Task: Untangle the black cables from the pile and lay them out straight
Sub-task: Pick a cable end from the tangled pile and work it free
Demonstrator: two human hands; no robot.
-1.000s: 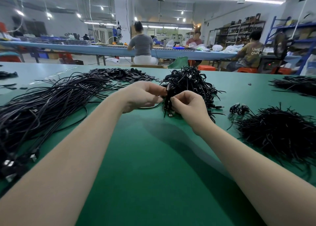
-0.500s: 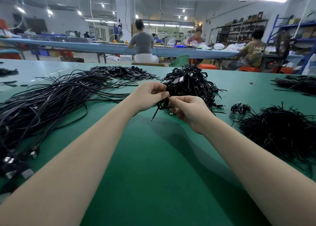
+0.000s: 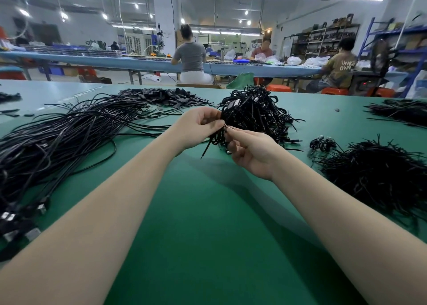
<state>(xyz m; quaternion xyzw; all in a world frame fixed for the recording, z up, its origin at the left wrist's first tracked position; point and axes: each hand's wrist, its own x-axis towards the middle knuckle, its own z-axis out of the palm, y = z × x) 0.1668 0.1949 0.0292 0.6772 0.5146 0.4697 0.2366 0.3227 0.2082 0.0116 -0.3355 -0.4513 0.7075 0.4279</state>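
Two hands work at the near edge of the tangled pile [image 3: 254, 117], which sits mid-table on the green table [image 3: 208, 247]. We read the left hand [image 3: 198, 129] as curled, fingers gripping a small looped bundle of cable [image 3: 218, 136] at the pile's front. The right hand [image 3: 251, 152] pinches something thin at the top of that bundle between thumb and forefinger, other fingers loosely bent; what it pinches is too small to name, maybe a tie or a cable end. One loose cable tail [image 3: 205, 149] hangs down from the bundle toward the table.

Step, as we judge it: freeing one coiled cable from the pile, at the stage of undoing its loop. None of this cable is straight yet. Next move likely calls for the right hand to draw its pinched bit away while the left holds the loops steady, then carry the cable left to the laid-out cables [image 3: 69, 143], which fan out long and roughly parallel.

Counts: two hands, one bundle in hand, one tangled pile. Laid-out cables are many, too overlapped to count. We also see one heap of short black pieces [image 3: 379, 175] at right, one small coiled cable [image 3: 322, 143] beside it, one flat heap of black tabs [image 3: 166, 97] behind, one more cable heap [image 3: 402, 112] at far right. Three people [image 3: 191, 55] sit at the far bench.
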